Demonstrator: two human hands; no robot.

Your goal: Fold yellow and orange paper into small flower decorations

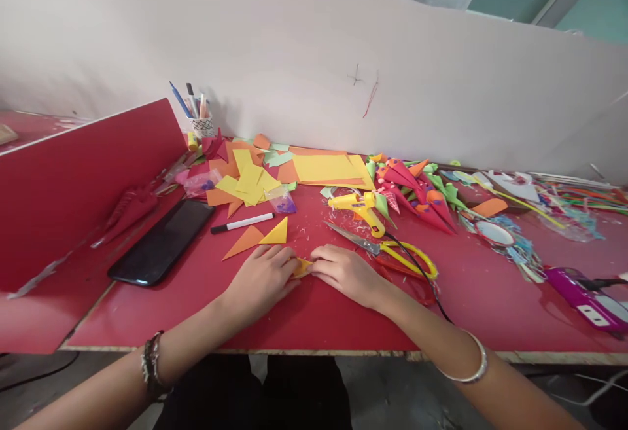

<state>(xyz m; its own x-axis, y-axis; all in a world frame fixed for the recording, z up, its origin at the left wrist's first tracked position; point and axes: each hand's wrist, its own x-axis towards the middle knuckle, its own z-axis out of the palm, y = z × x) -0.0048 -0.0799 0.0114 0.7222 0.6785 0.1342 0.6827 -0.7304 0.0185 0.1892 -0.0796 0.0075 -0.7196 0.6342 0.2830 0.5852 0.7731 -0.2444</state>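
Observation:
A small yellow-orange piece of paper lies low over the red tabletop, between my two hands. My left hand has its fingers closed on the left end of it. From the other side, my right hand pinches the right end. Fingers cover much of the piece, so its full shape is hidden. Just beyond my left hand lie an orange paper triangle and a yellow one. Yellow-handled scissors rest beside my right hand, blades pointing left.
A yellow glue gun lies behind the scissors, its cord running to the front edge. At left are a black phone, a marker and a pen cup. Yellow paper sheets and coloured cones line the back. A purple power strip sits right.

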